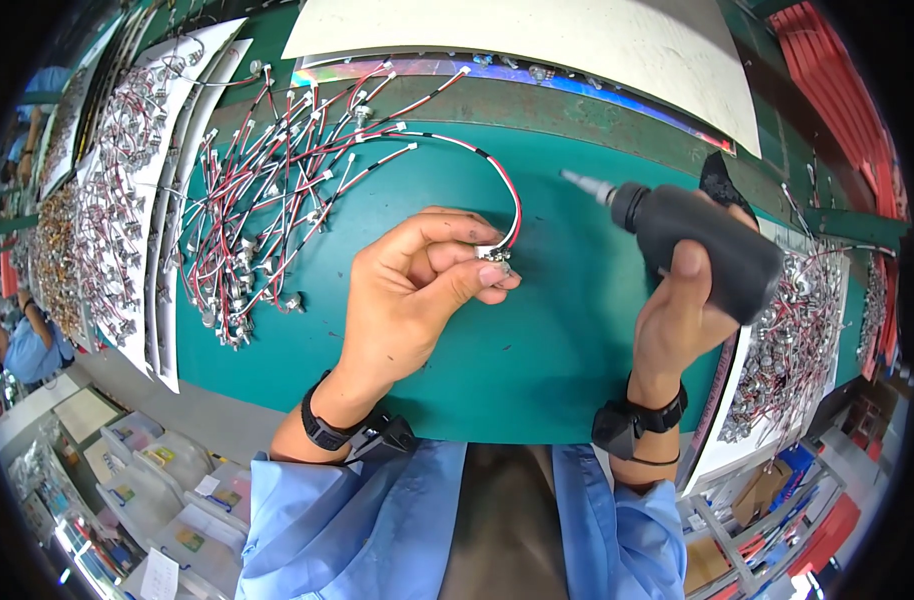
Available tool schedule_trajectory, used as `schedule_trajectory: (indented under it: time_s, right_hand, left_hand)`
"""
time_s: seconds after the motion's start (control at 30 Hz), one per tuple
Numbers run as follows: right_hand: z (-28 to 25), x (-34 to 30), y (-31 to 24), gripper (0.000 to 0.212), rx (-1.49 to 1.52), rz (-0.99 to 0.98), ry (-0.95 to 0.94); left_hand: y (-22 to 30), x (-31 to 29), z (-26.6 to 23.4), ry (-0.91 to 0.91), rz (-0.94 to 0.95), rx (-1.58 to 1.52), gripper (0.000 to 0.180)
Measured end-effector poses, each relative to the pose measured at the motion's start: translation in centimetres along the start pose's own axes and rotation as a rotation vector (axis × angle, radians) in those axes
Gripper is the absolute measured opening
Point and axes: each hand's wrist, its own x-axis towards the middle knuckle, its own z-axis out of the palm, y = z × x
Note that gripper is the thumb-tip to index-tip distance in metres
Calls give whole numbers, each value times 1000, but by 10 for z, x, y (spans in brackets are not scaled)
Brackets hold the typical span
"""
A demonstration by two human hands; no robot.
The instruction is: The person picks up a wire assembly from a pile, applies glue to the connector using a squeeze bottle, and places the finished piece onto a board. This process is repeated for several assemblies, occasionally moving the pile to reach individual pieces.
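My left hand (422,275) is closed in a pinch on a small metal component with wires (494,253), which looks like a potentiometer. Its red, white and black wires (509,180) arch up and back to a white plug at the pile. In my right hand (677,310) is a black squeeze bottle (712,250), tilted so that its grey nozzle (585,185) points to the upper left, apart from the component. A loose pile of similar wired components (267,190) lies on the green mat (537,380), left of and beyond my left hand.
White boards covered with more wired components stand at the left (127,215) and right (787,340). A large cream sheet (537,35) lies across the far side. Clear plastic bins (167,480) sit at the lower left. Another person (37,345) is at the far left.
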Motion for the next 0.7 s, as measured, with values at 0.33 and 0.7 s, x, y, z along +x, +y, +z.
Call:
schedule_trajectory:
  time_s: [0.33, 0.7]
  right_hand:
    - [26, 27, -39, 51, 774, 350, 1]
    - [61, 6, -39, 55, 575, 325, -121]
  left_hand:
    - [2, -11, 8, -89, 7, -37, 12]
    - [3, -20, 17, -197, -77, -61, 11]
